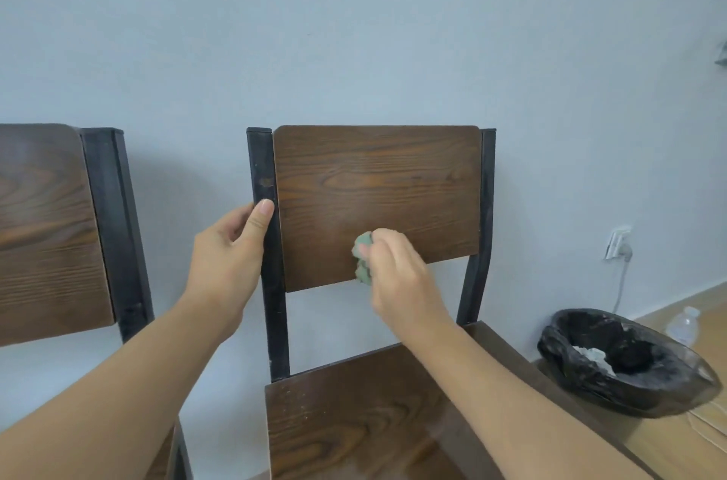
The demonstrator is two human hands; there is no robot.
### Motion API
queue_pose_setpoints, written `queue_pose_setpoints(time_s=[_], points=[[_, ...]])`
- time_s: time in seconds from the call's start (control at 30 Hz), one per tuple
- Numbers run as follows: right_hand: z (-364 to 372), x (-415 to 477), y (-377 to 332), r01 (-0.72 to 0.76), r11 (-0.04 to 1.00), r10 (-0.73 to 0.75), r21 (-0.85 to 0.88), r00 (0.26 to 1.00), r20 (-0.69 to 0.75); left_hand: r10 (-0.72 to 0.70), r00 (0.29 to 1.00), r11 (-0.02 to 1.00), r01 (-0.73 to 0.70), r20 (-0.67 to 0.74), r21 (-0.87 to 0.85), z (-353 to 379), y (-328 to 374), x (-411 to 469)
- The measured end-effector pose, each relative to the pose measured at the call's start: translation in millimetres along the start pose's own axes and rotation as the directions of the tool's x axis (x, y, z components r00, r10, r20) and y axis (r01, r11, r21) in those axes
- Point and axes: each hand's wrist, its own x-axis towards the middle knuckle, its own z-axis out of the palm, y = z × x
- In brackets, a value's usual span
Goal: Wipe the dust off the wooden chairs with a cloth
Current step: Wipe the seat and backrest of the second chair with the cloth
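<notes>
Nearest us, below both wrists, the chair seat [354,412] shows pale specks; we judge it not yet wiped. Our right hand [397,279] has its fingers [364,250] clenched on a bunched green cloth [362,257], pressed against the lower edge of the backrest [373,196]. The cloth looks soft and light, so we expect it to crumple to any grip; wadded in the fist seems the surest hold. Left of it, our left hand [230,259] wraps the black frame post [262,180], thumb on the front, steadying the chair. The frame looks stiff, a sound place to brace. A second chair [51,228] stands left of the left hand, untouched. Right of the right hand sit a lined bin [613,361] and a bottle [683,326]. Farthest, the wall [354,27].
</notes>
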Motion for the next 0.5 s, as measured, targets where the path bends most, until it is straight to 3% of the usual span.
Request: queue_pose_setpoints(time_s=[0.07, 0.13, 0.2, 0.3, 0.5], points=[[-19.4, -4.2, 30.7, -0.305, 0.951, 0.308, 0.045, 0.947, -0.095, -0.009, 1.0, 1.0, 0.009, 0.011, 0.016, -1.0, 1.5, -0.1], [-36.5, -6.5, 56.5, -0.572, 0.817, 0.575, 0.07, 0.798, -0.181, -0.015, 0.999, 0.999, 0.013, 0.032, 0.047, -4.5, 4.2, 0.7], [-43.2, -7.4, 69.5, -0.706, 0.707, 0.691, 0.029, 0.682, -0.239, -0.046, 0.996, 0.996, 0.04, 0.078, 0.077, -10.8, 8.6, 3.4], [-34.2, -7.4, 55.8, -0.752, 0.656, 0.739, 0.062, 0.625, -0.251, -0.098, 0.989, 0.989, 0.085, 0.106, 0.121, -19.0, 11.8, -1.1], [-7.2, -7.3, -15.4, -0.672, 0.728, 0.684, 0.133, 0.7, -0.207, -0.262, 0.965, 0.93, 0.249, 0.012, 0.272, -34.7, -19.6, -25.5]])
